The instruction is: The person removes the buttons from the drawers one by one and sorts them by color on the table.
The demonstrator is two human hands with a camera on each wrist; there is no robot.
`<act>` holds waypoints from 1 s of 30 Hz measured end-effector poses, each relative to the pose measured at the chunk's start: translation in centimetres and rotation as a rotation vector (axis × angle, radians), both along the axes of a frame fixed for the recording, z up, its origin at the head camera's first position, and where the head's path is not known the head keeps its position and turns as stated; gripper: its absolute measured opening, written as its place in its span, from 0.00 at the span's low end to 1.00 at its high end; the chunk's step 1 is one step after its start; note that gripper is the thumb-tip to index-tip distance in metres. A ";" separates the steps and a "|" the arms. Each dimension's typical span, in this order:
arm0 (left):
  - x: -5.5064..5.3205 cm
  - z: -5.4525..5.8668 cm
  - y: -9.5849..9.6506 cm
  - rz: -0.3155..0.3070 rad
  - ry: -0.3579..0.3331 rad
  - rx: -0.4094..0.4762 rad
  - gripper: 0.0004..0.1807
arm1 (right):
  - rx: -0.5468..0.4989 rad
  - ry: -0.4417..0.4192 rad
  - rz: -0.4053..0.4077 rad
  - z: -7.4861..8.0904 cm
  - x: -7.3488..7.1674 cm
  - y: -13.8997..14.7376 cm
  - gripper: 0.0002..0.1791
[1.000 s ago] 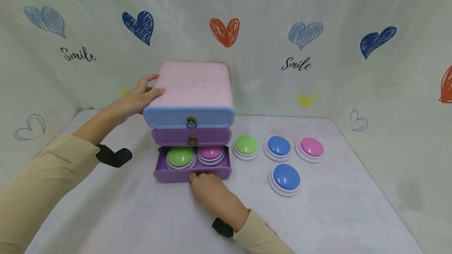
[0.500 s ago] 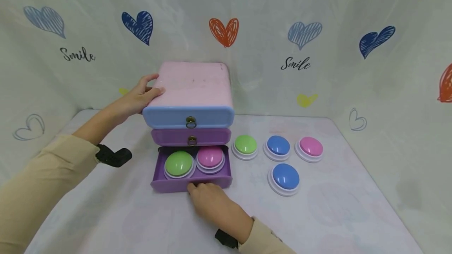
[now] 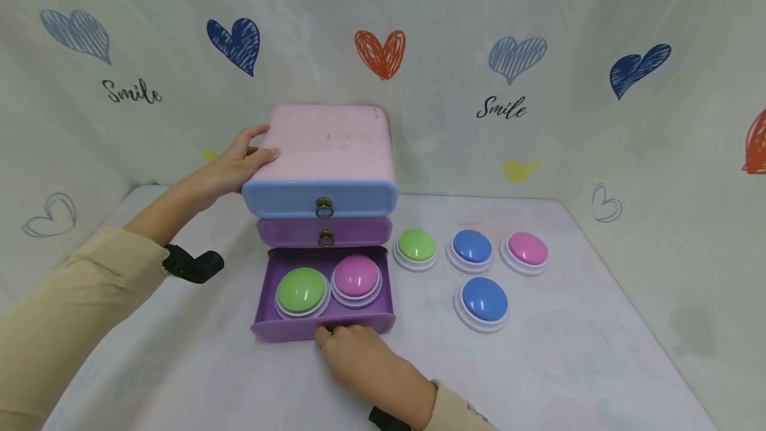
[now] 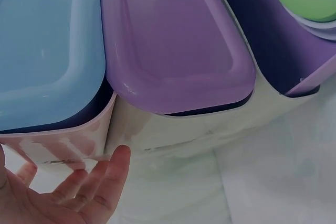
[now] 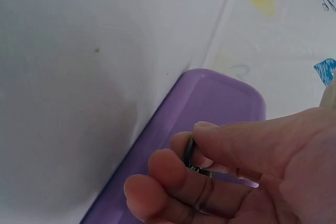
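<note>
“One ring (image 5: 189, 153) is all our right hand (image 3: 362, 358) has, pinched between thumb and finger. Where's our drawer (image 3: 287, 331)?”

“At the bottom of the cabinet (image 3: 329, 145), well out on the near side. If we overpull, it could leave its slot and dip; we can't see how much is left inside.”

“And its load?”

“A green button (image 3: 301, 289) on the left, a pink button (image 3: 356, 276) on the right. A jerk could slide both about, or slip the ring from our pinch.”

“What's our left hand (image 3: 236, 161) doing?”

“Resting on the cabinet's left edge, fingers extended, not wrapped round anything. If we let it go slack, a hard pull could drag everything nearer.”

“What else is around us?”

“On the table (image 3: 598, 364) to the right: a spare green (image 3: 417, 245) just beside the cabinet, then a far blue (image 3: 472, 247) and a spare pink (image 3: 526, 249), with a near blue (image 3: 485, 299) in front. None touches the drawer. Our right hand and wrist (image 3: 413, 388), on its near side, are what stand in its way.”
</note>
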State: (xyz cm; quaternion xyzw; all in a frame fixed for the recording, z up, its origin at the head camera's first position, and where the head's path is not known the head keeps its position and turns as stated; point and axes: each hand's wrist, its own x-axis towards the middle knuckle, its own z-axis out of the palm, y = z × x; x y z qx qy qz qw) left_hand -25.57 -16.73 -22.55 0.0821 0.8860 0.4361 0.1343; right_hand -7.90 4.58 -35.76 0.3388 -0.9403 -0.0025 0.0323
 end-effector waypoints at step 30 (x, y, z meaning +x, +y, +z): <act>0.2 0.1 0.1 -0.002 0.004 -0.012 0.42 | 0.052 0.064 0.083 0.1 1.1 -0.1 0.05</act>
